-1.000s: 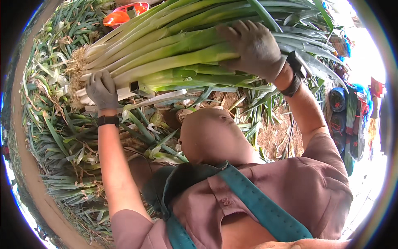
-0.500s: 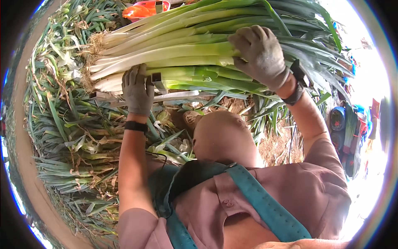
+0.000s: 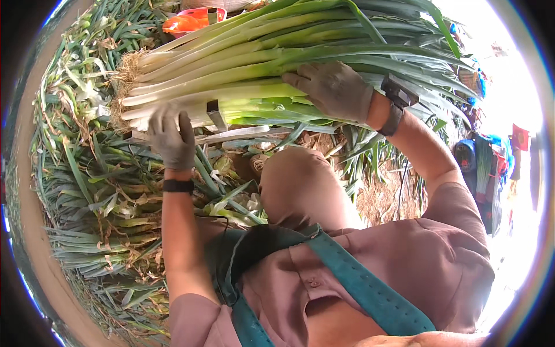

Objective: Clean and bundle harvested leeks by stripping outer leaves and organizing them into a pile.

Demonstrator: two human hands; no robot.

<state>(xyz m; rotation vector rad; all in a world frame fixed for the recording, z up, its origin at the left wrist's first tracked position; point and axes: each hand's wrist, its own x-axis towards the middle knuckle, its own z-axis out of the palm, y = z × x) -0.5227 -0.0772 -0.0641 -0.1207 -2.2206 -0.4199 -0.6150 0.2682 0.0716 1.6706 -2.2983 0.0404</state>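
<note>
A big pile of leeks lies across the top of the view, roots and white ends to the left, green leaves to the right. My gloved left hand is at the pile's near edge beside the white stems, thumb apart from the fingers and nothing held. Over the pale green middle part rests my gloved right hand, its fingers stretched out and laid on the stalks. Between the hands a short square metal post stands against the pile's near side.
More leeks and loose leaves cover the ground at the left. An orange-red plastic container is behind the pile. My bent knee is just in front of it. Blue-wrapped bundles stand at the far right.
My left hand has shifted left toward the root ends and its thumb has spread. My right hand has moved left and nearer to me, from a curled pose to stretched fingers.
</note>
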